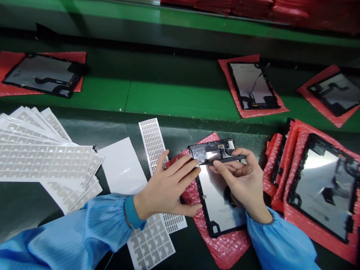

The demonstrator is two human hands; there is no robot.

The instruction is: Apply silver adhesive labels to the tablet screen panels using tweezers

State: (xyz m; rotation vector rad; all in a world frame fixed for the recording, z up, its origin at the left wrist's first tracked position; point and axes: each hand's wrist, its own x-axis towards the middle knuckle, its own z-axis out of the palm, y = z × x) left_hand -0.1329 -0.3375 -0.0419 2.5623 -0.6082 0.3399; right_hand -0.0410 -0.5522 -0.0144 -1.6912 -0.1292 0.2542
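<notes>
A long dark green worktop (118, 127) is occupied across the view, and a green conveyor belt (174, 99) is seen beyond it, carrying three black-framed display panels on red bubble-wrap bags, one far left (42, 73), and two far right (251, 86) (334, 93). At the right of the worktop, further panels on overlapping red bubble-wrap bags (317, 187) are piled. On the left, a fanned pile of white sheets of die-cut silver-grey pads (42, 161) is spread, with a blank white sheet (122, 165) just beside it, a narrow pad strip (152, 144) beyond, and a further pad sheet (150, 240) at the near edge. In the middle, a black-framed panel (216, 191) is laid on a red bubble-wrap bag (222, 247), its far end tilted up slightly. Blue ribbed sleeves (70, 232) are worn on both arms. The left hand (171, 183) is pressed flat on the panel's left edge, its fingers (182, 168) spread open and empty. A thin black strip (222, 160) is pinched by the right hand (239, 176), between thumb and fingers (222, 168), across the panel's far end.
</notes>
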